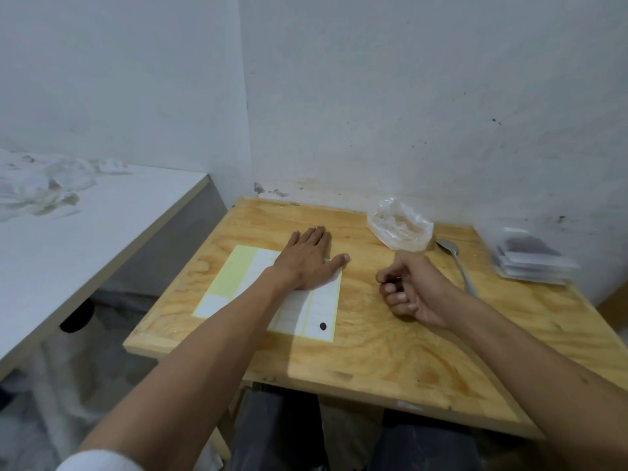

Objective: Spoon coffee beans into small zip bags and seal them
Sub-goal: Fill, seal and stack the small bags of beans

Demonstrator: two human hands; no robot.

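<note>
Plywood worktop [373,348] against white wall: left hand [307,263] flat on label sheet [295,312], right hand [413,290] curled, holding nothing visible; spoon [457,263], clear plastic bag [401,229], filled zip bags [533,263] at right.

Clear plastic bag [400,228]: crumpled, mouth open, sits at far edge of the desk [390,345] near the wall, looks nearly empty. Metal spoon [456,265]: flat on the desk just right of the bag, bowl at the far end. Stack of small zip bags [531,263]: far right corner, dark contents in the top one, blurred. One stray coffee bean [323,326] lies on the label sheet [292,314].
</note>
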